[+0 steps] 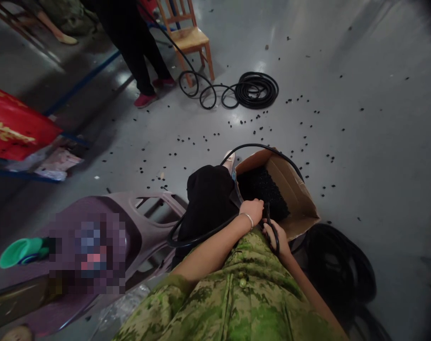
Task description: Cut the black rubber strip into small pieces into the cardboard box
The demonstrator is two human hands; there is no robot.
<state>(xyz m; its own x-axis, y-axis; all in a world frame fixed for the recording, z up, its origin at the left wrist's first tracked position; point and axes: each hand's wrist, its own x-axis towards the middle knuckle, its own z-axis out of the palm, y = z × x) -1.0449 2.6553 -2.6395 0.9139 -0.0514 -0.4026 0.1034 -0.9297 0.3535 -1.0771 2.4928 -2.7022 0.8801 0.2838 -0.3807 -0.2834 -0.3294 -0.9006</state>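
My left hand [253, 210], a bracelet on its wrist, is closed around a black corrugated hose [201, 234] just over my lap. My right hand [275, 237] is closed too, gripping a dark tool or the hose end right beside the left; I cannot tell which. The hose loops up and over an open cardboard box [297, 194] that holds a heap of small black cut pieces [263, 189]. My black-trousered knee [208, 194] is left of the box.
Several black pieces lie scattered over the grey floor [361, 142]. A coil of black hose [254, 90] lies by a wooden chair [190, 38]. A person in dark trousers [137, 42] stands at the back. A purple plastic stool [148, 213] and another hose coil [339, 270] flank me.
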